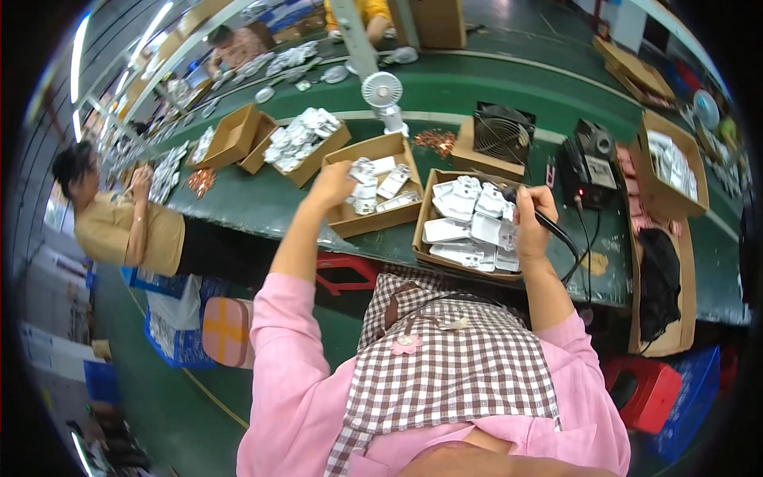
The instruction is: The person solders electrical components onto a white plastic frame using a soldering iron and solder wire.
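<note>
My right hand (534,219) is closed round a soldering iron (553,229), its black cord hanging to the right. The iron's front end points left over a cardboard box (419,238) filled with white plastic housings (458,200), some showing metal parts. My left hand (331,188) reaches over the left rim of a second cardboard box (373,226). Its fingers are closed at a white plastic housing (365,194) in there, the fingertips partly hidden. A few more such housings lie loosely beside it.
Behind the boxes stand a small white fan (382,92), a black square fan (504,132) and a black soldering station (589,168). Copper-coloured pieces (435,142) lie on the green bench (262,203). A box of white parts (306,143) is at left, near a seated co-worker (127,222).
</note>
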